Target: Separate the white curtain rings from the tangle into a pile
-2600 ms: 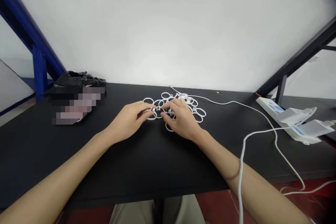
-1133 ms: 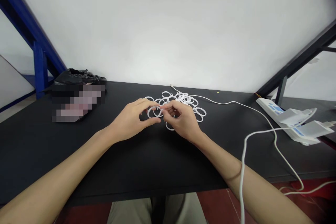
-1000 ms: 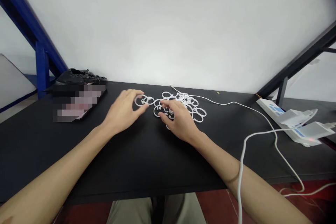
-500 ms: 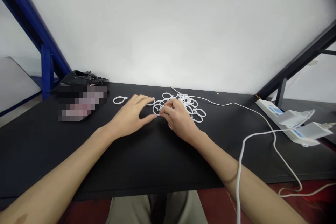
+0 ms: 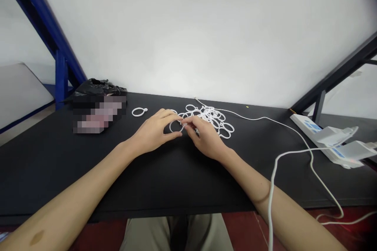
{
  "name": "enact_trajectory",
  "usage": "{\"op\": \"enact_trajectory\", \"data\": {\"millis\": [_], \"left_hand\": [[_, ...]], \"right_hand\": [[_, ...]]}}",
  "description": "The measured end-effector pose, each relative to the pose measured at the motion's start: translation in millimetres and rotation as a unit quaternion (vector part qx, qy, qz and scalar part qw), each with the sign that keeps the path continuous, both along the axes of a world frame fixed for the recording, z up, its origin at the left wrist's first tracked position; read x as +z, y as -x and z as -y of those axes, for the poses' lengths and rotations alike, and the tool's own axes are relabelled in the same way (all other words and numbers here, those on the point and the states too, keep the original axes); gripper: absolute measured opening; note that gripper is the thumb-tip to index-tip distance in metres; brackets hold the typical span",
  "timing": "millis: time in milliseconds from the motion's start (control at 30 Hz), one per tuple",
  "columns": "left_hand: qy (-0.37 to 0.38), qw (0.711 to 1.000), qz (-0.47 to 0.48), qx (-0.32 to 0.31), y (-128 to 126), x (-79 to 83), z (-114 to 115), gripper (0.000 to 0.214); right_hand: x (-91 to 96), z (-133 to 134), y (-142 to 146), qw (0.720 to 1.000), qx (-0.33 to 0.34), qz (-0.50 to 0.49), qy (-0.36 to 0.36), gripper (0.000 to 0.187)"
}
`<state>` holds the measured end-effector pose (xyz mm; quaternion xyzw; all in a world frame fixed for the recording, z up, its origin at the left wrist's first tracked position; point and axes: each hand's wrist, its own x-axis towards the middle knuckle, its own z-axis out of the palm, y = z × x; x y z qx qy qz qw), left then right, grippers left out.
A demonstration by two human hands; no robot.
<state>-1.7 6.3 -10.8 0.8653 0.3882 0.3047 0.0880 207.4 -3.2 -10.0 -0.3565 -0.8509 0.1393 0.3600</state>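
Observation:
A white plastic curtain ring with a small eyelet is between my two hands, just above the black table. My right hand pinches it near the eyelet with thumb and fingertips. From the left, my left hand reaches around the ring, thumb and forefinger apart on either side of it; whether they touch it I cannot tell. Behind and beside my right hand lies a loose pile of similar white rings, partly hidden by the fingers. One single ring lies apart, left of my left hand.
At the left are a black plastic bag and a pixelated item. A white power strip with plugged-in adapters stands at the right. A white cable loops over the table and across my right forearm. A pale wall backs the table.
My left hand has moved right, closer to my right hand and around the ring. The pinched ring now shows apart from the pile. The whole view has shifted slightly.

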Motion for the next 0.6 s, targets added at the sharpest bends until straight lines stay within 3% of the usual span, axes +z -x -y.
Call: {"op": "enact_trajectory", "data": {"millis": [600], "left_hand": [[0.057, 0.998, -0.012, 0.026, -2.5, 9.8, 3.7, 0.039]], "right_hand": [[0.6, -3.4, 2.4, 0.998, -0.016, -0.053, 0.019, 0.014]]}}
